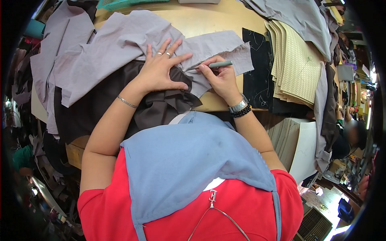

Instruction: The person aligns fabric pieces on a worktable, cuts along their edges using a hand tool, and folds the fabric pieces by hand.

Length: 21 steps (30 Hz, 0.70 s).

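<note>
My left hand (163, 68) lies with its fingers spread over grey cloth (116, 40) and dark brown cloth (108, 86), pressing them to the table. In my right hand (221, 78) is a slim pen-like tool (221, 64) with a grey-green handle. Its thin tip points left and meets the cloth just beside my left hand; I cannot tell exactly what kind of tool it is. A grey piece with a frayed edge (241, 56) stretches out beyond my right hand. The dark cloth bunches up below my left hand, near my body.
Cream woven-textured sheets (295, 64) are stacked at the right, beside a black strip (255, 76) with loose threads. More grey cloth (289, 16) drapes over the right side. A teal tray (128, 4) sits at the far edge. Another person (350, 138) is at the far right.
</note>
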Each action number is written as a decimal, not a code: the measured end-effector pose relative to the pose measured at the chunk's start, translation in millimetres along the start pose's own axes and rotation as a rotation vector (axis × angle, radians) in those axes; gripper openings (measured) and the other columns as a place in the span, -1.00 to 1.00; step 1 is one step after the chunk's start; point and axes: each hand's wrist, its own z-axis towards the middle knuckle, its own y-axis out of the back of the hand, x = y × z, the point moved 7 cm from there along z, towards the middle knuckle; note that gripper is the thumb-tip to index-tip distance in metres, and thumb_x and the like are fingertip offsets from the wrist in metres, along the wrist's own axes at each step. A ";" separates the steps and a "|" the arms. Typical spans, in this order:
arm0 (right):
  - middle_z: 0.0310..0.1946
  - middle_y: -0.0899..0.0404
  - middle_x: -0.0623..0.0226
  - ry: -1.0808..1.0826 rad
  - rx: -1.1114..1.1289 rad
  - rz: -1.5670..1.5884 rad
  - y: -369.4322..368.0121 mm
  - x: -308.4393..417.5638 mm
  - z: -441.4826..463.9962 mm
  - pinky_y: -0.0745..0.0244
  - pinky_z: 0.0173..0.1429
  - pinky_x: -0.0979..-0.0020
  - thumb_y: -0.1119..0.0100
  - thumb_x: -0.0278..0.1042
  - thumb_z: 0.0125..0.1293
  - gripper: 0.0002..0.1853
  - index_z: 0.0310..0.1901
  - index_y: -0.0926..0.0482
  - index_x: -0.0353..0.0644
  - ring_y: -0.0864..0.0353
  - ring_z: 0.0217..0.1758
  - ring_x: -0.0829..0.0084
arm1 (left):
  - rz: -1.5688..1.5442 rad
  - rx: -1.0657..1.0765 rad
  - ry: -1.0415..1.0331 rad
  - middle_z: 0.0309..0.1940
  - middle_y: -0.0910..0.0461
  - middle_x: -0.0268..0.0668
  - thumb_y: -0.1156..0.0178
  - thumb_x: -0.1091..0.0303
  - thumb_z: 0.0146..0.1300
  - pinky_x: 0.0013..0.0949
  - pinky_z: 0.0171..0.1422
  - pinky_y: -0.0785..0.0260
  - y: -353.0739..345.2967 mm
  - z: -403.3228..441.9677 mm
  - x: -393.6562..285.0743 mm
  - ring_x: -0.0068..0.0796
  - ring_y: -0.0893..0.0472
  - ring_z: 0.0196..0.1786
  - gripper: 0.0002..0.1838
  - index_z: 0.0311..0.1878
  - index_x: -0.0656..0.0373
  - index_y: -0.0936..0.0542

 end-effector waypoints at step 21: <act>-0.29 -0.71 0.33 0.058 -0.039 -0.072 -1.8 3.2 -2.7 -0.55 -0.14 0.57 -0.32 -0.45 0.36 -0.88 -0.19 -0.61 -0.31 -0.66 -0.20 0.63 | -0.073 -0.065 -0.002 0.56 -0.16 -0.26 -0.47 -0.24 -0.12 0.47 0.54 0.42 3.0 -1.4 0.0 -0.01 0.01 0.63 -0.19 0.29 -0.25 -0.57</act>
